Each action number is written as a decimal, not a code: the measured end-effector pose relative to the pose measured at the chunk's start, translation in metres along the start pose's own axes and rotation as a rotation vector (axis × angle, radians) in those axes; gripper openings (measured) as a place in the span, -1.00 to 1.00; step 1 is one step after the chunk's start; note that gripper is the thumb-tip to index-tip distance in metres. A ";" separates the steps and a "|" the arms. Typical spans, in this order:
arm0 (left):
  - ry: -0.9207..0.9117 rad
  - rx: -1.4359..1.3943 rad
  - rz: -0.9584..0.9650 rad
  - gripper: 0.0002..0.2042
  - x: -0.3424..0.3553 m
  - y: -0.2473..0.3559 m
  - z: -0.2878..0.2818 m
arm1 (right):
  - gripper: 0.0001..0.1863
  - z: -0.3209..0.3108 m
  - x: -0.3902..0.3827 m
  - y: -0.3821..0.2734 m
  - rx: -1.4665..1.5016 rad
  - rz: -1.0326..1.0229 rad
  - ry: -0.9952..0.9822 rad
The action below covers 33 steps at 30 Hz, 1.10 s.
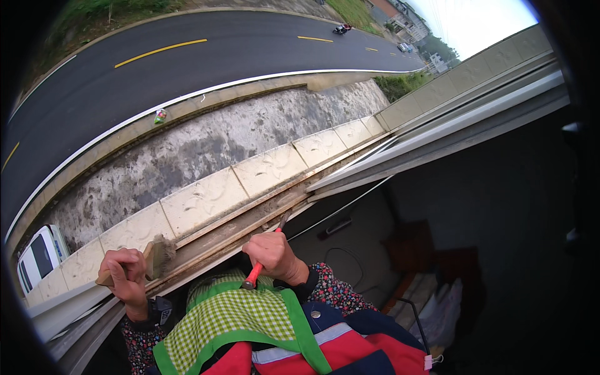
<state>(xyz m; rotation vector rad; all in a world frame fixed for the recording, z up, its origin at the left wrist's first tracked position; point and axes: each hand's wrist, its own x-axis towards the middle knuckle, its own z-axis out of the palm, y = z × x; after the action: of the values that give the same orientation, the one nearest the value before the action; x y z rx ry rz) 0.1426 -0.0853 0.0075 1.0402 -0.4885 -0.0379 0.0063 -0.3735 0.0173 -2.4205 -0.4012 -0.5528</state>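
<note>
My left hand (127, 275) is closed round the wooden handle of a brush (164, 251), whose grey bristles rest at the window track. The dirty brown window track (240, 222) runs from lower left to upper right between pale rails. My right hand (275, 255) is a fist round a red-handled tool (255, 273) with a dark butt end. Its narrow tip pokes out above the fist beside the track's inner edge; the fingers hide the middle, so its exact kind does not show.
Beyond the track lies a ledge of cream tiles (206, 199), then a drop to stained concrete (250, 134) and a road (250, 50). A white vehicle (42, 257) is parked below left. Sliding window frames (450, 131) stand at right. Inside, dim, are a plastic bag (445, 306) and brown furniture.
</note>
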 end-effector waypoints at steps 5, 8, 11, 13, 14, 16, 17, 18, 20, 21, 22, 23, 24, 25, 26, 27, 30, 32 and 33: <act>0.017 -0.023 -0.018 -0.58 0.000 -0.002 0.000 | -0.80 -0.003 -0.003 0.018 -0.184 0.147 -0.022; -0.007 0.010 0.016 -0.58 -0.002 -0.001 0.003 | -0.81 -0.012 0.001 0.025 -0.245 0.184 0.014; -0.001 0.007 0.024 -0.59 -0.001 0.000 0.007 | -0.85 -0.006 0.002 0.007 -0.092 0.047 0.066; 0.025 -0.007 -0.011 -0.57 0.000 0.001 0.009 | -0.78 0.002 0.003 -0.005 0.037 -0.147 -0.130; 0.032 -0.028 -0.018 -0.57 0.001 0.002 0.010 | -0.78 0.004 0.004 -0.007 0.005 -0.132 -0.194; 0.006 0.000 -0.022 -0.57 0.003 0.004 0.011 | -0.79 0.005 0.005 -0.004 -0.055 -0.049 -0.155; -0.024 0.044 -0.001 -0.58 0.003 0.004 0.011 | -0.79 0.005 0.005 0.000 -0.111 0.059 -0.071; -0.058 0.056 0.002 -0.59 0.003 0.005 0.012 | -0.81 0.003 0.005 0.006 -0.218 0.135 -0.010; -0.045 0.071 0.007 -0.60 0.003 0.006 0.012 | -0.82 0.001 0.006 0.009 -0.287 0.199 0.076; -0.044 0.040 0.010 -0.60 0.002 0.006 0.012 | -0.81 0.002 0.005 0.007 -0.239 0.203 0.097; -0.036 0.066 0.004 -0.60 0.002 0.006 0.012 | -0.80 0.002 0.006 0.005 -0.140 0.118 0.039; -0.035 0.067 -0.003 -0.59 0.001 0.007 0.012 | -0.79 0.004 0.006 -0.001 -0.070 0.033 -0.027; -0.036 0.069 -0.007 -0.59 0.002 0.007 0.012 | -0.79 0.006 0.007 -0.006 0.002 -0.059 -0.102; -0.007 -0.008 -0.033 -0.58 0.001 0.008 0.012 | -0.78 0.006 0.009 -0.008 0.020 -0.125 -0.185; -0.010 0.029 -0.038 -0.58 0.001 0.008 0.012 | -0.78 0.006 0.011 -0.010 -0.009 -0.104 -0.171; -0.012 0.034 -0.035 -0.59 0.000 0.009 0.012 | -0.78 0.006 0.012 -0.009 -0.097 -0.017 -0.094; 0.001 0.017 -0.044 -0.58 -0.001 0.009 0.012 | -0.80 0.002 0.014 0.001 -0.339 0.220 0.036; 0.009 0.008 -0.051 -0.58 -0.001 0.010 0.012 | -0.81 0.003 0.012 0.004 -0.240 0.214 0.098; 0.028 0.030 -0.065 -0.58 -0.001 0.010 0.011 | -0.81 0.006 0.010 0.003 -0.145 0.121 0.036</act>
<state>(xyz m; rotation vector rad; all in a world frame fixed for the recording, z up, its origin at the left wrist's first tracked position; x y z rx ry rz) 0.1349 -0.0891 0.0197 1.0845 -0.4310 -0.0733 0.0183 -0.3703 0.0163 -2.5494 -0.2031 -0.5894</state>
